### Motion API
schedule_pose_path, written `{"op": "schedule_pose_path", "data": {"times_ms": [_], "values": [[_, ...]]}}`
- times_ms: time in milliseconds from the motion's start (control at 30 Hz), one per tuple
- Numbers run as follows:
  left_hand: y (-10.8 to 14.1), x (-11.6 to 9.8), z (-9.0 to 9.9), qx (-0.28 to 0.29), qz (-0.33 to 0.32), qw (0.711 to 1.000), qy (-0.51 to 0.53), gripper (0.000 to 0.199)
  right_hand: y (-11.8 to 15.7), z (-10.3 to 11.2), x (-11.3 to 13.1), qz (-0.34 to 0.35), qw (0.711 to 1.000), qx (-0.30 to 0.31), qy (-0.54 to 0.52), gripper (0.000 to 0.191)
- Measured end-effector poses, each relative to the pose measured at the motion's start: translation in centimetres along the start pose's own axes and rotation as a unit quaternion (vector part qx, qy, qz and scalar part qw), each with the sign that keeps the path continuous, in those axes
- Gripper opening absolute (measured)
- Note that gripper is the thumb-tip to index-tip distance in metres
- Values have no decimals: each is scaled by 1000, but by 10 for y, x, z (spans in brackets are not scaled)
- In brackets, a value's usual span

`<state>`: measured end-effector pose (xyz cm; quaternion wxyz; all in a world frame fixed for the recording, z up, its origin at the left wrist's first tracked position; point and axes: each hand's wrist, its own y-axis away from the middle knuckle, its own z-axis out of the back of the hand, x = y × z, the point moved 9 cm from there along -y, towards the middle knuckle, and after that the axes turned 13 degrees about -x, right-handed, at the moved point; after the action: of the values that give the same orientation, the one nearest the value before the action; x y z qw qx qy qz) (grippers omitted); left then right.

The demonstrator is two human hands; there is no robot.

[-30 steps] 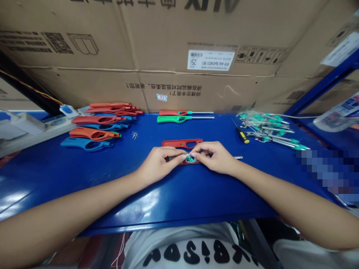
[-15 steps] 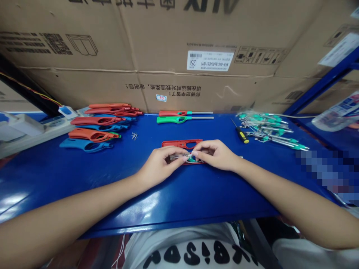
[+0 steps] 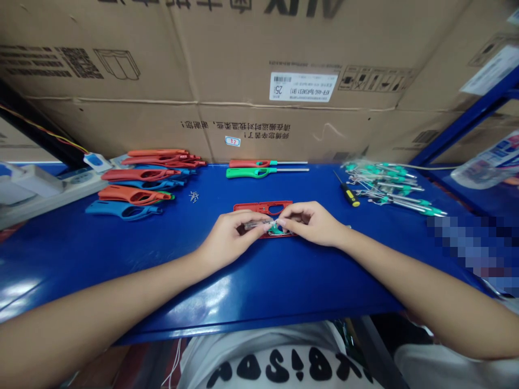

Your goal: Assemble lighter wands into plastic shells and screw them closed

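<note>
Near the middle of the blue table, my left hand grips a clear lighter fuel tank between thumb and fingers. My right hand pinches something small and pale at the tank's right end; the fingertips hide most of it. Under both hands lies a red lighter shell half with a green trigger and thin white wire in it. Just behind it rests the other red shell half, its hollow inside facing up.
Finished red and green lighters lie at the back. Orange, red and blue shells are piled left, beside small screws. At right are a yellow-black screwdriver and metal tubes with green parts. Cardboard stands behind.
The tank in my left hand has tilted slightly. Both hands otherwise keep nearly the same place and grip.
</note>
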<state>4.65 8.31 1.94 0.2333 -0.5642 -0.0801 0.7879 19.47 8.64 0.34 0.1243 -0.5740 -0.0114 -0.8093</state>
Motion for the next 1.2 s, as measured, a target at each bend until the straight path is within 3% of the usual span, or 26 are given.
{"op": "schedule_pose_path", "data": {"times_ms": [567, 867, 1200], "values": [[-1, -4, -7, 50, -5, 999, 3, 19, 2, 1, 6, 35, 999, -33, 10, 23], [-1, 6, 0, 5, 26, 1000, 16, 22, 0, 4, -2, -14, 999, -39, -9, 29], [-2, -1, 4, -8, -2, 1000, -4, 20, 1, 7, 3, -3, 999, -45, -2, 35]]}}
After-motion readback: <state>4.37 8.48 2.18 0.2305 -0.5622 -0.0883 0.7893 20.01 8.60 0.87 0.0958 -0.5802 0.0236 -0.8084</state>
